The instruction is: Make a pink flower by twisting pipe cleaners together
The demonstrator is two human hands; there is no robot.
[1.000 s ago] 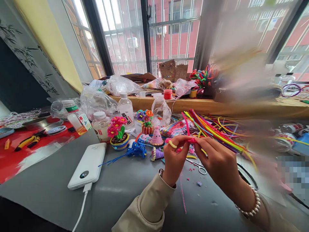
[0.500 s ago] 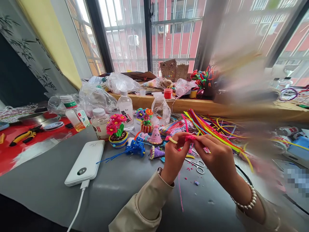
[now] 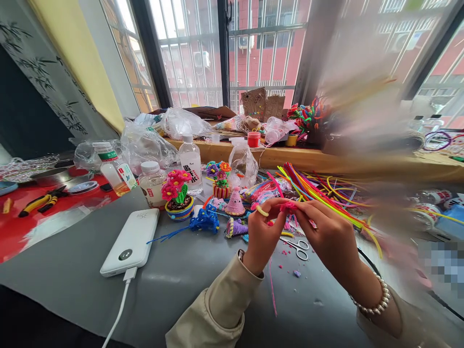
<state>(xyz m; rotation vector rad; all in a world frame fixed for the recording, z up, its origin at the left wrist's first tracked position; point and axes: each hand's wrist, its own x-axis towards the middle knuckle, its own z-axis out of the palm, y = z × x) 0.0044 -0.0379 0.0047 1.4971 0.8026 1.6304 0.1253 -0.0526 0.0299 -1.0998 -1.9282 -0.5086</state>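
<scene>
Both my hands meet above the grey table [image 3: 72, 285]. My left hand [image 3: 263, 234] and my right hand [image 3: 326, 232] pinch a small coiled pink pipe-cleaner piece [image 3: 288, 207] between their fingertips. Its long pink tail [image 3: 271, 285] hangs down between my wrists. A small yellow loop [image 3: 261, 210] sits on a finger of my left hand. Small scissors [image 3: 299, 247] lie on the table just below my hands. A spread of coloured pipe cleaners [image 3: 319, 191] lies behind my right hand.
A white power bank [image 3: 131, 241] with its cable lies at the left. Pipe-cleaner figures, a flower pot [image 3: 177, 195] and bottles [image 3: 190, 162] stand behind. Pliers [image 3: 38, 202] rest on a red cloth far left. A cluttered sill runs under the window. Another person's blurred shape fills the right.
My hands have kept working the pink piece, shifting slightly up and right. The upright pink end seen one second ago is now folded into the coil.
</scene>
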